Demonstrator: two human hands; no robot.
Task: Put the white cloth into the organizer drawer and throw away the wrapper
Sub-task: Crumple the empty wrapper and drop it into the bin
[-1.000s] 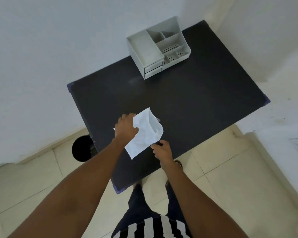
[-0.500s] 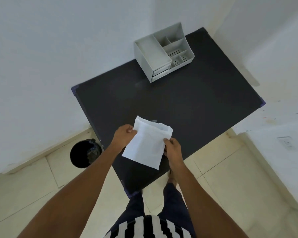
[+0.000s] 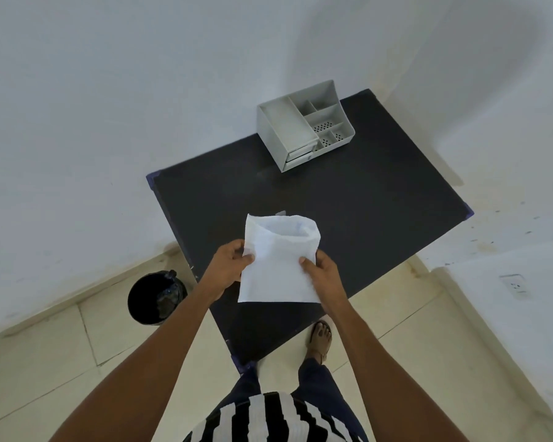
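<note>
A white cloth (image 3: 278,269), flat and rectangular with its top edge curled open like a pouch, is held above the near part of the black table (image 3: 348,205). My left hand (image 3: 229,266) pinches its left edge and my right hand (image 3: 321,271) pinches its right edge. A small pale scrap, maybe the wrapper (image 3: 281,214), peeks out behind the cloth's top edge; I cannot tell what it is. The grey organizer (image 3: 304,126) stands at the far side of the table, its two drawers shut on the front left.
A black waste bin (image 3: 157,296) stands on the tiled floor left of the table. White walls enclose the table on the left and far sides. A wall socket (image 3: 514,283) is at the right. My foot (image 3: 320,336) is by the table's near edge.
The cloth went from tilted and bunched in my left hand to held flat between both hands. My right hand moved up onto its right edge. The view shifted back.
</note>
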